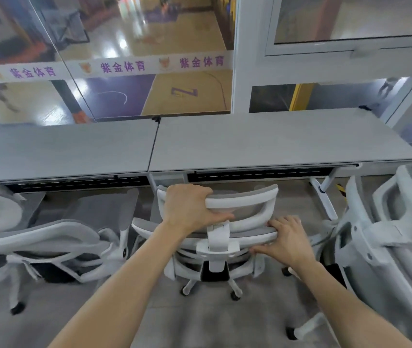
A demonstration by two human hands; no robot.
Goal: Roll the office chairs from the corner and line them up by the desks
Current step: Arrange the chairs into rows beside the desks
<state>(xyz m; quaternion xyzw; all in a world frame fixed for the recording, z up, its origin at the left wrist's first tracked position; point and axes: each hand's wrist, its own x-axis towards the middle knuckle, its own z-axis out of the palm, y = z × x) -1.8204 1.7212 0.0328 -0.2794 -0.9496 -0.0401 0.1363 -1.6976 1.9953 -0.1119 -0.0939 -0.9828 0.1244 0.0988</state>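
A white band [124, 67] across the glass in the upper left read "紫金体育" three times in purple; the court floor [184, 92] beyond bore a purple-and-gold mark, illegible.

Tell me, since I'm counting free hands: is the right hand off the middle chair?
No, the right hand grips the backrest's top edge of the middle chair, and the left hand holds its headrest.

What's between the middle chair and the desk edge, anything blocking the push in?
Nothing visible. Left hand grips the headrest, right hand the backrest top of the middle chair. Bare floor ahead to the right desk; neighbouring chairs flank it.
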